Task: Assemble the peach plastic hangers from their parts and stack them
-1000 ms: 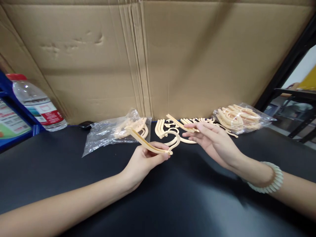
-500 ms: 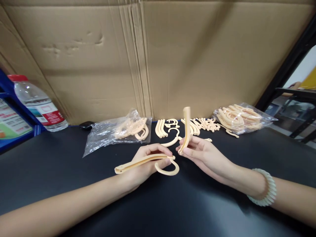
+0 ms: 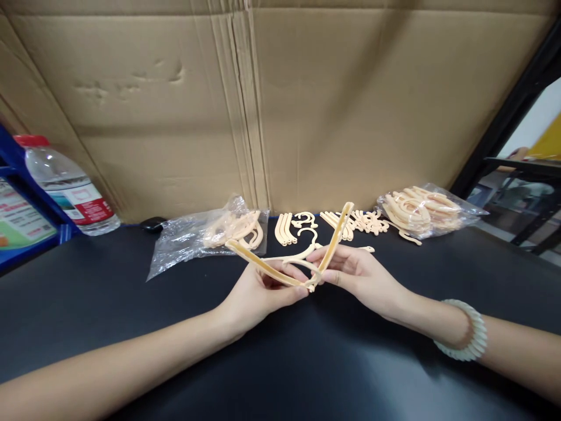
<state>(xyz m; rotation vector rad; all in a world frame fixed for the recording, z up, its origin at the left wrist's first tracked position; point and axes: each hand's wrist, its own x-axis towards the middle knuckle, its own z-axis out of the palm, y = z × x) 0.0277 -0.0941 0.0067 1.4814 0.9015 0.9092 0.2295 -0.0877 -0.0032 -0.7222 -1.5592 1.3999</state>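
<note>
My left hand (image 3: 258,292) pinches a cream plastic hanger arm (image 3: 258,262) that slants up to the left. My right hand (image 3: 357,273) grips a second cream arm (image 3: 338,235) that slants up to the right. The lower ends of the two arms meet between my fingertips, forming a V above the black table (image 3: 307,362). A curved hook part (image 3: 302,252) shows just behind the joint. A white beaded bracelet (image 3: 472,339) circles my right wrist.
Loose cream hanger parts (image 3: 333,224) lie in rows behind my hands. A clear bag of parts (image 3: 205,234) sits to the left, another bag (image 3: 423,210) to the right. A water bottle (image 3: 65,184) stands far left. A cardboard wall (image 3: 280,105) closes the back.
My right hand picked an arm piece from the row and brought it in. My left hand swung its arm piece up, and the two ends now meet between my hands.
</note>
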